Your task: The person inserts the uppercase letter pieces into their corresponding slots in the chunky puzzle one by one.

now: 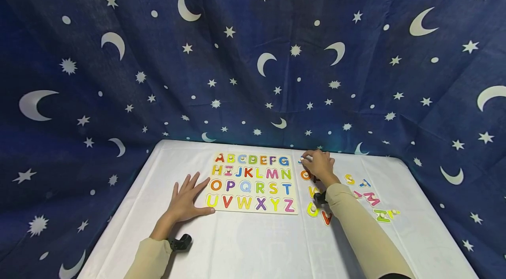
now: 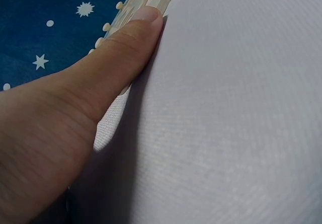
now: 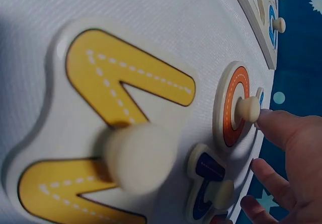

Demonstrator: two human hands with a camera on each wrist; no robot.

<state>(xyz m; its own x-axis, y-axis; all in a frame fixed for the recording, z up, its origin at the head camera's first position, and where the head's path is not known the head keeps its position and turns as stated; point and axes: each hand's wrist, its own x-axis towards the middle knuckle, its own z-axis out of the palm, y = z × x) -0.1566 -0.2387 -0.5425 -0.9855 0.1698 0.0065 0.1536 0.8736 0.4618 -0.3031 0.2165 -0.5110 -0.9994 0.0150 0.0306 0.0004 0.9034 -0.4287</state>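
A pale alphabet puzzle board [image 1: 253, 212] lies on the table, with knobbed letters along its top row and at the start of the second. My left hand [image 1: 183, 204] spreads its fingers at the board's left edge; in the left wrist view its thumb [image 2: 118, 48] presses the board's side. Just right of the board, my right hand [image 1: 321, 167] pinches a small blue letter piece [image 1: 300, 160], mostly hidden by the fingers. The orange O piece [image 3: 235, 105] lies nearest to that hand, and the yellow W piece [image 3: 95, 63] fills the right wrist view's foreground.
Below the right hand lie a yellow-green letter [image 1: 312, 210] and a red A [image 1: 327, 218]. Farther right are a yellow S [image 1: 349, 179], a pink M [image 1: 371, 199], a green letter [image 1: 381, 215] and several others. A dark blue star-patterned curtain [image 1: 237, 59] hangs behind the white table [image 1: 253, 248].
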